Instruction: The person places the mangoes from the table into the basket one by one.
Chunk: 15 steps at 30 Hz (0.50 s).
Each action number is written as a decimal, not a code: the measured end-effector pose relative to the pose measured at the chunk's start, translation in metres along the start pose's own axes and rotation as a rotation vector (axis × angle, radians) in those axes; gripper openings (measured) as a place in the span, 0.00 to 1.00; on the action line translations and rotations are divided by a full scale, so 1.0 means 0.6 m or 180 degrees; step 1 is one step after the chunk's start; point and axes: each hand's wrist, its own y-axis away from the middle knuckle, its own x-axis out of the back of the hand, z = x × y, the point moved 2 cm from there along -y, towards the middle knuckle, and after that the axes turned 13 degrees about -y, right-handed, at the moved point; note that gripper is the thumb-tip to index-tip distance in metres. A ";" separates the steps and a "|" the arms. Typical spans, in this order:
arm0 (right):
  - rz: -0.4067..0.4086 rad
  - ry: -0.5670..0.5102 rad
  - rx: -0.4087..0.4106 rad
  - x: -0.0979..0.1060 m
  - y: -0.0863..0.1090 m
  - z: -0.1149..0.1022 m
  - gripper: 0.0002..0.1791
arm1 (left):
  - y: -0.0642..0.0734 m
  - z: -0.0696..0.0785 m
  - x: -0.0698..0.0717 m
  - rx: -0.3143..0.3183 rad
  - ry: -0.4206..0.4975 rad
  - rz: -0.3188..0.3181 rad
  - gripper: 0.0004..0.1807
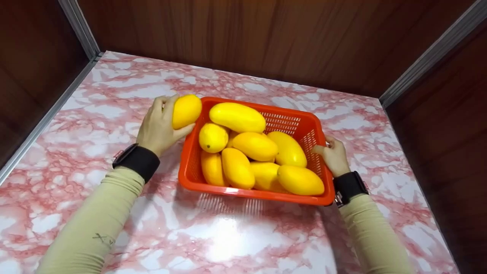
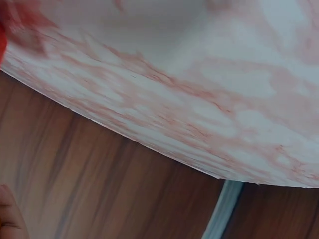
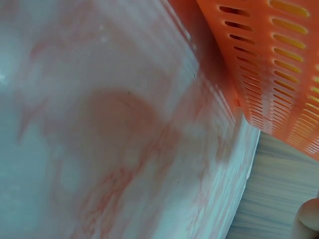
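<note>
In the head view my left hand [image 1: 156,127] grips a yellow mango [image 1: 187,111] just beyond the left rim of an orange-red plastic basket [image 1: 228,190]. Several more mangoes [image 1: 255,146] lie heaped inside the basket. My right hand [image 1: 335,155] holds the basket's right rim, with the thumb over the inner side and the other fingers outside. Only a bit of the left hand's fingers [image 2: 11,219] shows at the corner of the left wrist view. The right wrist view catches the slotted basket wall [image 3: 279,74] and a fingertip [image 3: 310,214].
A pink-and-white marbled tabletop [image 1: 114,87] lies under the basket. Dark wood-grain panels [image 1: 243,38] rise along the back and both sides, with grey metal strips [image 1: 81,30] at the corners. A bright glare spot falls on the tabletop in front of the basket.
</note>
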 end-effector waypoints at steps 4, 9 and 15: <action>0.0008 0.0058 0.0051 0.004 -0.008 0.010 0.27 | 0.009 0.018 0.007 -0.0137 0.0119 0.0041 0.41; 0.0024 0.0077 0.0085 0.004 -0.008 0.012 0.27 | 0.019 0.043 0.018 -0.0345 0.0192 0.0068 0.39; 0.0025 0.0080 0.0096 0.003 -0.006 0.011 0.27 | 0.028 0.071 0.031 -0.0660 0.0054 0.0100 0.37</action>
